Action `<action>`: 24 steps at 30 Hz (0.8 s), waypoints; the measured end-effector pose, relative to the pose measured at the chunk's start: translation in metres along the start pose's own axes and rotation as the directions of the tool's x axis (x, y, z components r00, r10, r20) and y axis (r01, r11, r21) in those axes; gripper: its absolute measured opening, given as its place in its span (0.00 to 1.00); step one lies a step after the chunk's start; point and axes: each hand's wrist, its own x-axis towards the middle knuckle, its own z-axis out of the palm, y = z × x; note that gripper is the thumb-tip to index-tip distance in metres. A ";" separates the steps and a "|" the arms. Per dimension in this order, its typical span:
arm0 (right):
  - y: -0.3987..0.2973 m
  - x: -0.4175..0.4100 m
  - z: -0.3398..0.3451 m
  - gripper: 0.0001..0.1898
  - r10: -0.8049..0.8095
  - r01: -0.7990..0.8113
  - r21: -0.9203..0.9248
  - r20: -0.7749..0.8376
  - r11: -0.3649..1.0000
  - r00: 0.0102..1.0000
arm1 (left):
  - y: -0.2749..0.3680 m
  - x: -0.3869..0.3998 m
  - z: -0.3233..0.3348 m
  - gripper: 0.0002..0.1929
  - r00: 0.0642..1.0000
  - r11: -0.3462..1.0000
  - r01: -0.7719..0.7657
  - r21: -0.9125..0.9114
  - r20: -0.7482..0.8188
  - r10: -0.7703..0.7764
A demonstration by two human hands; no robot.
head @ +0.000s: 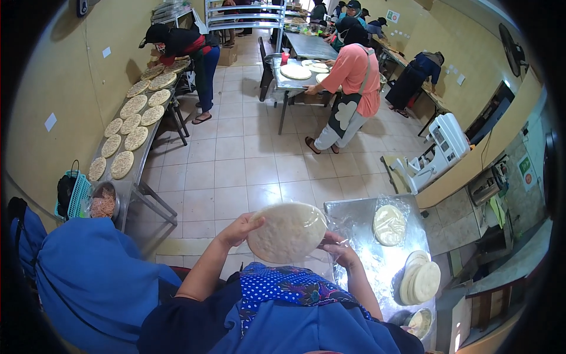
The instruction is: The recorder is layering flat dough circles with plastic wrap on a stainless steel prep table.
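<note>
In front of my chest I hold up a flat round of pale dough point(287, 232) with clear plastic film point(328, 261) about it. My left hand point(241, 229) pinches its left edge, thumb on the near face and fingers behind. At the right edge, my right hand point(339, 248) has its fingers in the film; whether they also touch the dough is hard to see. To my right, a metal table point(353, 208) bears a plastic-covered dough round point(389, 225), a stack of several pale rounds point(420, 278) and a metal bowl point(420, 323) with pale contents.
On the left, a long table point(143, 163) carries several speckled rounds point(122, 164) and a bowl of reddish filling point(103, 203). A person in blue point(97, 274) is close at my left. Other people work beyond the tiled floor point(234, 159). A white machine point(442, 150) stands at right.
</note>
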 end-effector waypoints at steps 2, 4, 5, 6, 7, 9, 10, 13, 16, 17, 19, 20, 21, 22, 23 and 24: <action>0.007 0.005 -0.013 0.29 0.033 -0.038 -0.197 -0.029 0.980 0.999 | 0.000 0.004 0.007 0.25 0.999 0.997 0.027 0.079 0.043 -0.030; 0.012 0.009 -0.015 0.28 0.068 -0.084 -0.387 -0.055 0.918 0.996 | -0.003 0.009 0.016 0.25 0.996 0.987 0.046 0.156 0.073 -0.058; 0.010 0.010 -0.004 0.29 0.035 -0.108 -0.435 -0.171 0.894 0.985 | -0.005 0.012 0.022 0.26 0.986 0.978 0.007 0.207 0.159 -0.040; 0.006 0.010 0.005 0.30 -0.005 -0.137 -0.479 -0.283 0.867 0.959 | -0.006 0.013 0.026 0.27 0.969 0.967 -0.037 0.254 0.244 -0.027; -0.002 0.007 0.012 0.30 -0.006 -0.136 -0.481 -0.283 0.866 0.959 | -0.008 0.014 0.028 0.27 0.969 0.967 -0.039 0.253 0.245 -0.025; -0.014 0.003 0.022 0.31 0.008 -0.114 -0.478 -0.218 0.871 0.976 | -0.010 0.016 0.030 0.29 0.984 0.983 0.033 0.179 0.167 -0.063; -0.012 0.001 0.022 0.31 0.007 -0.114 -0.478 -0.220 0.871 0.975 | -0.011 0.018 0.030 0.29 0.984 0.983 0.033 0.180 0.169 -0.064; -0.007 -0.008 0.022 0.31 -0.026 -0.087 -0.496 -0.216 0.864 0.976 | -0.011 0.020 0.032 0.26 0.991 0.969 -0.118 0.218 0.085 0.102; -0.012 -0.019 0.021 0.31 -0.072 -0.084 -0.587 -0.238 0.805 0.969 | -0.008 0.016 0.034 0.26 0.997 0.994 -0.056 0.091 -0.045 0.060; -0.013 -0.023 0.017 0.32 -0.080 -0.043 -0.475 -0.237 0.879 0.968 | -0.005 0.016 0.035 0.26 0.998 0.994 -0.050 0.094 -0.040 0.054; -0.016 -0.031 0.016 0.32 -0.094 0.001 -0.341 -0.256 0.940 0.962 | -0.001 0.020 0.038 0.27 0.993 0.991 -0.121 -0.052 -0.016 0.121; -0.021 -0.034 0.019 0.32 -0.157 0.053 -0.387 -0.241 0.921 0.958 | -0.004 0.025 0.038 0.28 0.995 0.994 -0.103 -0.040 -0.004 0.103; -0.024 -0.036 0.019 0.32 -0.218 0.103 -0.430 -0.228 0.897 0.949 | -0.006 0.029 0.040 0.28 0.996 0.996 -0.083 -0.033 0.016 0.083; -0.023 -0.038 0.015 0.32 -0.139 -0.046 -0.497 -0.330 0.867 0.934 | -0.004 0.033 0.045 0.28 0.996 0.996 -0.081 0.030 0.032 0.080; -0.023 -0.041 0.015 0.32 -0.141 -0.055 -0.471 -0.372 0.881 0.918 | -0.004 0.038 0.050 0.28 0.996 0.992 -0.077 0.095 0.059 0.072; -0.024 -0.042 0.017 0.32 -0.157 -0.043 -0.479 -0.368 0.877 0.916 | -0.007 0.044 0.051 0.27 0.995 0.993 -0.084 0.082 0.053 0.080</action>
